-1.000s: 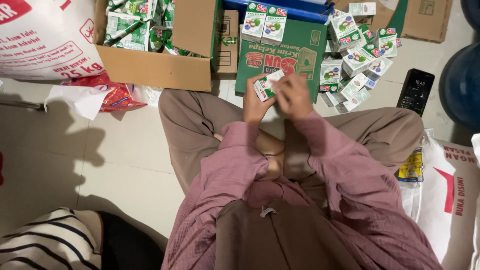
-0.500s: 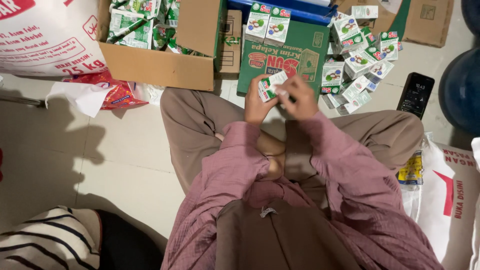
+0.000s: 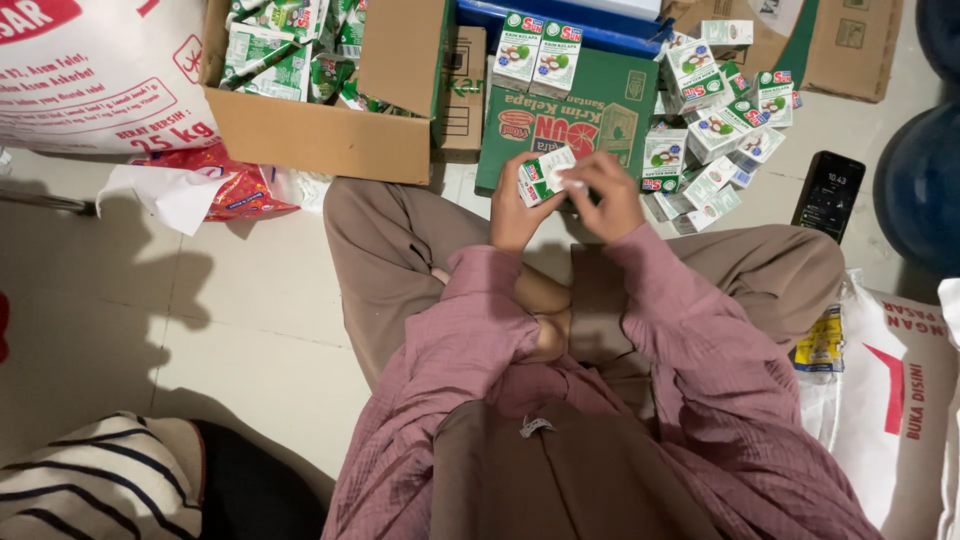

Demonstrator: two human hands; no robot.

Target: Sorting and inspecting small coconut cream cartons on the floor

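Observation:
I sit cross-legged on a tiled floor in a pink top. My left hand (image 3: 517, 212) grips a small white and green drink carton (image 3: 541, 173) from below. My right hand (image 3: 606, 195) pinches the carton's right end with its fingertips. Just beyond the hands lies a flat green cardboard box (image 3: 600, 115), and two upright cartons (image 3: 538, 50) stand on its far edge. A loose pile of the same small cartons (image 3: 712, 130) spreads to the right of my right hand.
An open brown cardboard box (image 3: 320, 135) at upper left holds several more cartons. A big white sack (image 3: 95, 70) lies far left, a red wrapper (image 3: 225, 190) beside it. A black phone (image 3: 829, 195) lies at right, a white printed bag (image 3: 895, 390) near my right knee. A striped sleeve (image 3: 90, 485) shows at bottom left.
Both hands stay on the same carton, turning it slightly between the fingers. Nothing else has moved apart from a small shift of the camera.

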